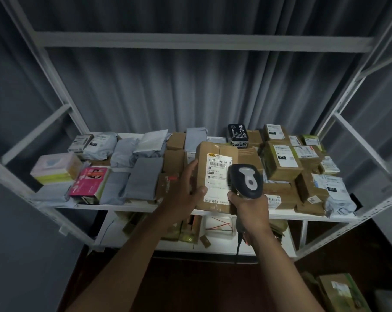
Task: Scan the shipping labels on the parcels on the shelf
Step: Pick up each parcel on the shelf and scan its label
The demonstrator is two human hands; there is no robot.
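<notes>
My left hand (186,188) grips the left edge of a brown cardboard parcel (204,152), tilted up over the front of the white shelf (127,207). Its white shipping label (217,176) with a barcode faces me. My right hand (249,206) grips the handle of a dark grey barcode scanner (246,180), whose head sits right beside the label's right edge and covers part of it. A cable hangs down from the scanner. Several other parcels lie on the shelf: grey poly bags (143,176) to the left, brown labelled boxes (280,161) to the right.
A pink box (89,181) and a pastel tissue pack (55,167) sit at the shelf's left end. A black box (237,132) stands at the back. More packages fill the lower shelf (219,226). A green-brown box (341,291) lies on the floor at right. Grey curtains hang behind.
</notes>
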